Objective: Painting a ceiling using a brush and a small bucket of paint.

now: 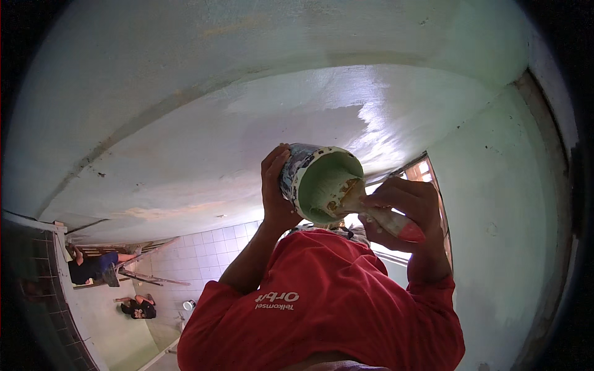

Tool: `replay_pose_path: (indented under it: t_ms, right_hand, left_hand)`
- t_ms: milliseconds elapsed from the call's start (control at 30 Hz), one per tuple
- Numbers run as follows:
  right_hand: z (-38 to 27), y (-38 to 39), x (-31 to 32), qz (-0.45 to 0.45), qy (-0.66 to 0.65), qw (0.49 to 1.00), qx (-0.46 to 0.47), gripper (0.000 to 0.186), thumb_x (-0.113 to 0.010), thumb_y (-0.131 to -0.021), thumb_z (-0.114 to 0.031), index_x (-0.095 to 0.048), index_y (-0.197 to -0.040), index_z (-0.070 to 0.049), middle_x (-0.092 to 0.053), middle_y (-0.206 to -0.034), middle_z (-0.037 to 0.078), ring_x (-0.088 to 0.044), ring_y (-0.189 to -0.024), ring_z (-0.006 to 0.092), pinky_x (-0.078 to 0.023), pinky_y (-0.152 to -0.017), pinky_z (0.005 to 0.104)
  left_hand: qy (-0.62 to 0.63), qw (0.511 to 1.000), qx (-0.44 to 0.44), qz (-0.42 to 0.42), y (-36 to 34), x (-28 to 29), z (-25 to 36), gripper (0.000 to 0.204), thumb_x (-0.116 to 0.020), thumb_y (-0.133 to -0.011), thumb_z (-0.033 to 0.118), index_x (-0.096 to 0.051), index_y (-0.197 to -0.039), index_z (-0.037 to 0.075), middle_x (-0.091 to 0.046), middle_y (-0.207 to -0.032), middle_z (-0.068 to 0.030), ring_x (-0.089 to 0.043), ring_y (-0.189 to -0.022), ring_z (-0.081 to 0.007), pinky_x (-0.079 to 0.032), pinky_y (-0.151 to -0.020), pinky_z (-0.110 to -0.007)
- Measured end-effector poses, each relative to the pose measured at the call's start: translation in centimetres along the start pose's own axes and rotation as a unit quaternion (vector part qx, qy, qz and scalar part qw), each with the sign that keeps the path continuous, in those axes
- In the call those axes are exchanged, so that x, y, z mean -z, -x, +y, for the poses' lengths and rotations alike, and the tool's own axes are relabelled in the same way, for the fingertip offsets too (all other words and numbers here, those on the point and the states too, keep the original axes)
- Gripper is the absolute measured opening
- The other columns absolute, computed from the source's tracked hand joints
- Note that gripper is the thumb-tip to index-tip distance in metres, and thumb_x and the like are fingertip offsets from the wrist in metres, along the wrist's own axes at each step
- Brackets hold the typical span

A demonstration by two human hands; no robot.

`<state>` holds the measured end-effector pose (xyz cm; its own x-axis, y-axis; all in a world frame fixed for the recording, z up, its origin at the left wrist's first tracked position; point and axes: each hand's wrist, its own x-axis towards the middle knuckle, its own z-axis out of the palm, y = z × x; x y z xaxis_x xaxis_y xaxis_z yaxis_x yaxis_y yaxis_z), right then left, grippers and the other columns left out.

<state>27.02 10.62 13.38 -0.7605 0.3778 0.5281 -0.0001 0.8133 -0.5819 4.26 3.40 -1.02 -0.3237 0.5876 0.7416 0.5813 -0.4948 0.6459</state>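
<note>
My left hand [276,185] grips a paint can [289,168] by its side, with the can tilted so its mouth faces me. Pale green paint coats the inside. A paintbrush [402,226] with a pale, paint-smeared handle and red end has its head inside the can, against the inner wall. My right hand [405,204] has its fingers wrapped round the brush handle, just right of the can. Both hands are raised over my red shirt [318,303]. The bristles are partly hidden in paint.
A large pale surface [260,111] with patchy paint spans the upper view. A bright window [424,173] and green wall [495,235] are at right. At lower left, two people [93,266] [139,307] are near wooden ladder-like poles [154,278] and a tiled wall [210,250].
</note>
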Motion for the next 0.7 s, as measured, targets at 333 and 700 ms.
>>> replay_pose_path:
  t_ms: [333,700]
  right_hand:
    - [0.5,0.0,-1.2,-0.049,-0.003,0.998,-0.025,0.034,-0.079,-0.072,-0.018,-0.069,-0.103,-0.007,-0.067,-0.085,0.009,-0.068,-0.066,0.0246,-0.054,-0.058,0.0345]
    - [0.4,0.7,-1.6,-0.013,-0.012,0.999,-0.035,0.028,-0.08,-0.072,-0.013,-0.071,-0.098,-0.005,-0.068,-0.081,0.01,-0.068,-0.064,0.0224,-0.053,-0.056,0.0313]
  left_hand:
    - [-0.022,0.999,-0.021,0.017,0.3,0.4,-0.2,0.085,-0.089,-0.069,0.021,-0.044,-0.139,0.006,-0.046,-0.14,-0.0217,-0.045,-0.132,-0.039,-0.04,-0.109,-0.049]
    - [-0.031,0.998,-0.046,0.024,0.6,0.3,-0.2,0.088,-0.091,-0.065,0.023,-0.045,-0.138,0.007,-0.046,-0.141,-0.0209,-0.045,-0.132,-0.0397,-0.038,-0.11,-0.051]
